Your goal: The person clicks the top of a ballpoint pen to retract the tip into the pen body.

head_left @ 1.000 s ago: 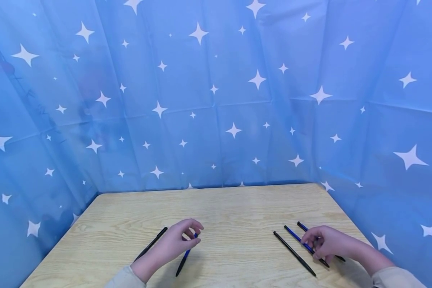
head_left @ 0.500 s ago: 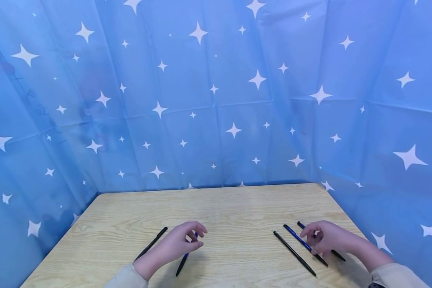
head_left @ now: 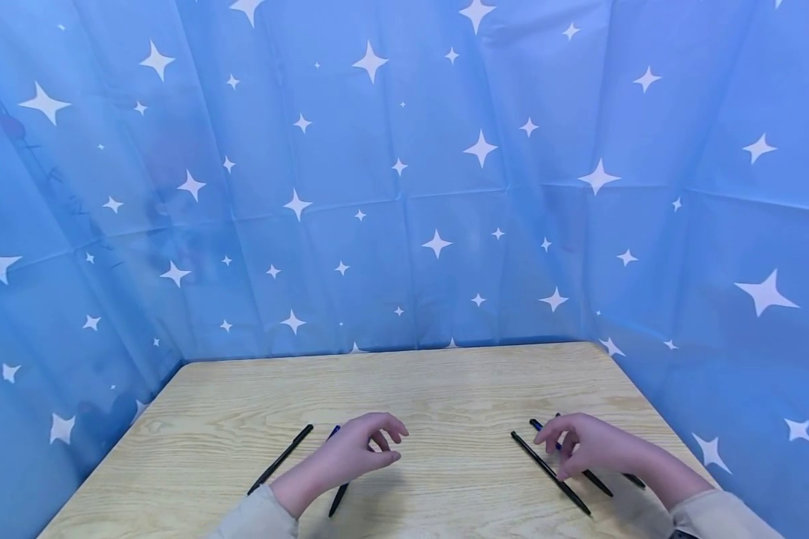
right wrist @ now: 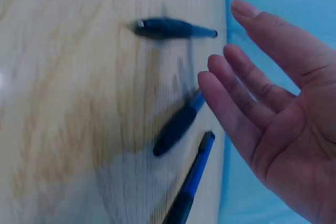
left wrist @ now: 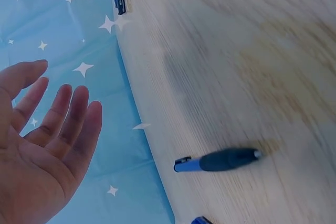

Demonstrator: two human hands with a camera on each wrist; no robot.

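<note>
My left hand [head_left: 350, 457] hovers above the table with loosely bent fingers and holds nothing. Beneath it lies a blue and black pen [head_left: 339, 500], its middle hidden by the hand. Farther left is a black pen [head_left: 279, 460]. On the right side, my right hand [head_left: 596, 447] hangs over a group of 3 pens, fingers relaxed and apart from them. The leftmost is a black pen [head_left: 559, 483]; a second pen [head_left: 598, 483] and a third pen [head_left: 634, 480] are partly covered by the hand. In the right wrist view, the palm [right wrist: 299, 135] holds nothing.
The pens lie on a light wooden table [head_left: 404, 389]. Behind it and along both sides hangs a blue curtain [head_left: 377, 262] with white stars. Beige sleeves [head_left: 259, 516] cover both forearms.
My left hand has shifted right, uncovering the top end of the blue and black pen. My right hand has moved left across the group of pens. The pens stay about where they were.
</note>
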